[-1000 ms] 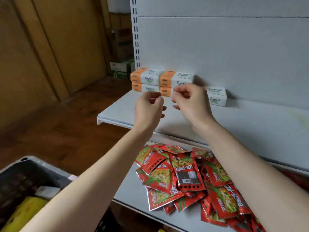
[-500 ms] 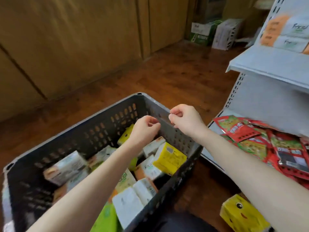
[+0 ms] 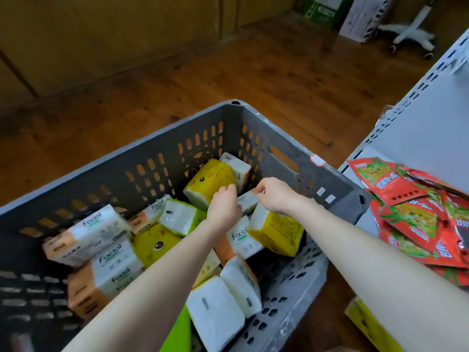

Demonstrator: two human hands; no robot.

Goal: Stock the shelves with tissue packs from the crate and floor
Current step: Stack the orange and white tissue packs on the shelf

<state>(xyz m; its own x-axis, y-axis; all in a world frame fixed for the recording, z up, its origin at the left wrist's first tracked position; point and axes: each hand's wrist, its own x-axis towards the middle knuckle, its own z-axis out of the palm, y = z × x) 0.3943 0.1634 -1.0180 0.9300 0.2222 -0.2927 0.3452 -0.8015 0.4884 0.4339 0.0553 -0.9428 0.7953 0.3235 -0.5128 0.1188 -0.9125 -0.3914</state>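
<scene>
A grey plastic crate (image 3: 177,127) stands on the wooden floor with several tissue packs piled inside. White-and-orange "Facial" packs (image 3: 101,224) lie at its left, and a yellow pack with a cartoon face (image 3: 208,179) leans in the far corner. My left hand (image 3: 223,207) hangs over the pile, fingers curled, fingertips at that yellow pack's edge. My right hand (image 3: 276,195) is curled just above another yellow pack (image 3: 276,231). A small orange-and-white pack (image 3: 247,199) shows between the two hands. Neither hand holds anything. Another yellow pack (image 3: 368,323) lies on the floor at the lower right.
The grey shelf unit (image 3: 431,118) rises at the right, its low shelf covered with several red snack packets (image 3: 411,212). Cardboard boxes (image 3: 327,8) and a white wheeled base (image 3: 411,34) stand at the far wall. Wooden panels line the left.
My view swung from the shelf with stacked packs down to the crate. Both hands dropped from the shelf into the crate, close above the packs.
</scene>
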